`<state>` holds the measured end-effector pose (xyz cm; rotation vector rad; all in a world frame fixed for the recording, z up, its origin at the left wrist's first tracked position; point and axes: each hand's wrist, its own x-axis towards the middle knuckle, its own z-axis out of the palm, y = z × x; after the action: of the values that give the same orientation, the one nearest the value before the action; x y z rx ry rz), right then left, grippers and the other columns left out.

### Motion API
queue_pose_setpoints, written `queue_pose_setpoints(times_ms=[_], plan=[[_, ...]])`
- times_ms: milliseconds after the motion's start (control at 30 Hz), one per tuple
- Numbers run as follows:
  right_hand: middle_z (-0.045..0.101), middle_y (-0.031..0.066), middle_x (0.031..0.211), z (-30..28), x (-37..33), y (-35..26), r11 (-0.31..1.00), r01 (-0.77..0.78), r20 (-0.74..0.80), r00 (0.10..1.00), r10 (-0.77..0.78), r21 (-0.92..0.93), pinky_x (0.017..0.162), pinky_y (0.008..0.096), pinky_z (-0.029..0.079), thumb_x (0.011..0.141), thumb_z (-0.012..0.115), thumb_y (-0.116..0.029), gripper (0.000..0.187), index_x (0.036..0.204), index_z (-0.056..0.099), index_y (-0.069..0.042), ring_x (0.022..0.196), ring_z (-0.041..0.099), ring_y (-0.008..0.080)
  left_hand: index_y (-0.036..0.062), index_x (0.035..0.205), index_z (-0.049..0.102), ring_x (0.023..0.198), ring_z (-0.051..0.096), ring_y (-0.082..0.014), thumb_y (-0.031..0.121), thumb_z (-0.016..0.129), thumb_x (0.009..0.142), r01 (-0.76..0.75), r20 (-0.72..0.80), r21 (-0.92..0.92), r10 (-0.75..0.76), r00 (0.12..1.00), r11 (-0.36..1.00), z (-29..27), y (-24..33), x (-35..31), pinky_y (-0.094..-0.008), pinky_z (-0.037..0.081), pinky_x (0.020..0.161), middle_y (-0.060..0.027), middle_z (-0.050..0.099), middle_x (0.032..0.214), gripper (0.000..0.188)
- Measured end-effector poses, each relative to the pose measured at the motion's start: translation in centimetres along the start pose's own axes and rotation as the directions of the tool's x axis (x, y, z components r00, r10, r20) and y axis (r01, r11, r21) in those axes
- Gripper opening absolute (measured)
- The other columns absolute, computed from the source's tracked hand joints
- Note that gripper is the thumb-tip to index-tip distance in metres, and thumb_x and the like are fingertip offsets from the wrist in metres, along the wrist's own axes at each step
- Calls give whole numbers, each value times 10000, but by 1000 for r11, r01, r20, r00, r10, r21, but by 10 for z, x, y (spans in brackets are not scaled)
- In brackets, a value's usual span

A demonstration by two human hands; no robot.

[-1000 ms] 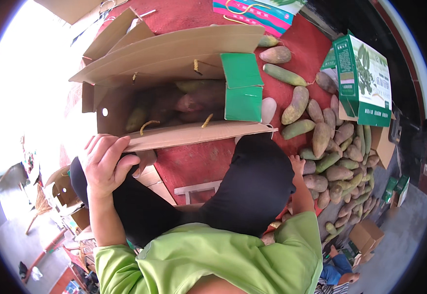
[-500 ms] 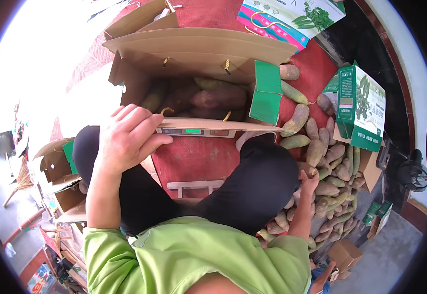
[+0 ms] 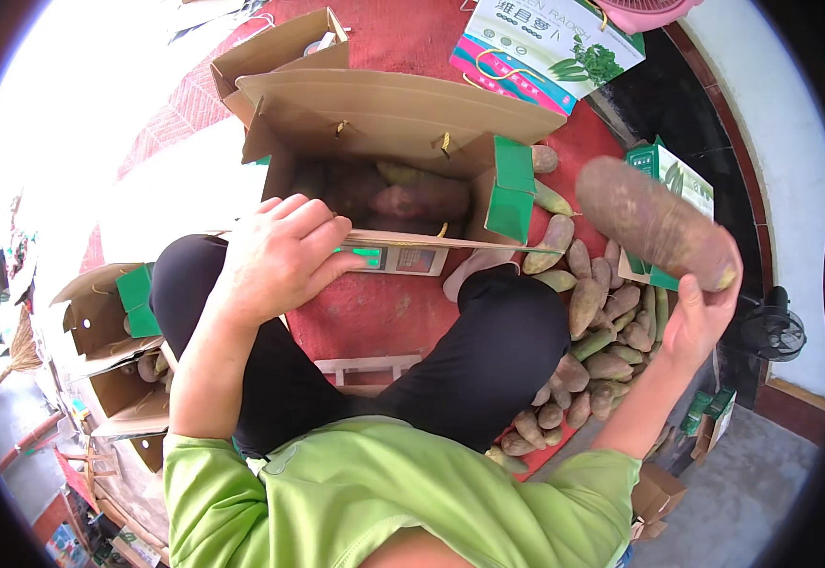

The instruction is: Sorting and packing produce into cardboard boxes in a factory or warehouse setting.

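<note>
My right hand (image 3: 701,317), lifted out to the right, grips one end of a big purplish-brown radish (image 3: 645,222), which is slightly smeared by motion. The thumb and fingers of my left hand (image 3: 287,260) pinch the near flap of an open cardboard box (image 3: 384,106) in front of my knees. Inside the box lie several radishes (image 3: 417,197), purple and green, partly in shadow. Yellow rope handles poke through its sides, and a green flap (image 3: 512,189) stands at its right end. Under the box's near edge shows a digital scale (image 3: 403,258) with a lit green display.
A pile of radishes (image 3: 611,303) spreads on the right beside my knee. Printed cartons (image 3: 545,57) stand at the back right, with a green-white box (image 3: 682,185) beyond the pile. Open boxes (image 3: 100,322) sit at the left. A black fan (image 3: 774,327) is at far right.
My right hand has come up from the pile, outward and away from me, with the large radish in it. My left hand stays on the box flap; the view has shifted slightly.
</note>
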<state>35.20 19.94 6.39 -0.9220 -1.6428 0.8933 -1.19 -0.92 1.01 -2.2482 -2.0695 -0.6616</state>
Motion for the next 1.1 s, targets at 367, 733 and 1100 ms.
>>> queue_pose_setpoints(times_ms=[367, 733, 1100], plan=[[629, 80, 1045, 212, 25, -4, 991, 137, 670, 736, -92, -15, 866, 329, 485, 643, 825, -126, 540, 1114, 573, -42, 971, 598, 175, 84, 879, 628, 748, 572, -205, 308, 716, 741, -19, -10, -40, 18, 1000, 999, -1, -4, -3, -344, 468, 656, -25, 534, 777, 277], [653, 89, 1026, 226, 48, 35, 909, 23, 815, 451, 363, -417, 818, 287, 497, 817, 707, -172, 353, 1104, 611, 10, 955, 614, 142, 76, 926, 652, 725, 574, -215, 251, 709, 756, 11, 11, -17, -11, 1000, 1000, -2, -4, -1, -362, 459, 645, -25, 551, 768, 250], [661, 83, 1066, 74, 19, 42, 925, -353, 342, 859, 380, -141, 771, 235, 473, 890, 642, -181, 310, 1145, 598, -10, 931, 636, 134, 100, 899, 643, 746, 569, -215, 230, 699, 765, 28, -76, 5, -28, 997, 1000, 6, -5, 3, -354, 462, 671, -22, 526, 753, 195]])
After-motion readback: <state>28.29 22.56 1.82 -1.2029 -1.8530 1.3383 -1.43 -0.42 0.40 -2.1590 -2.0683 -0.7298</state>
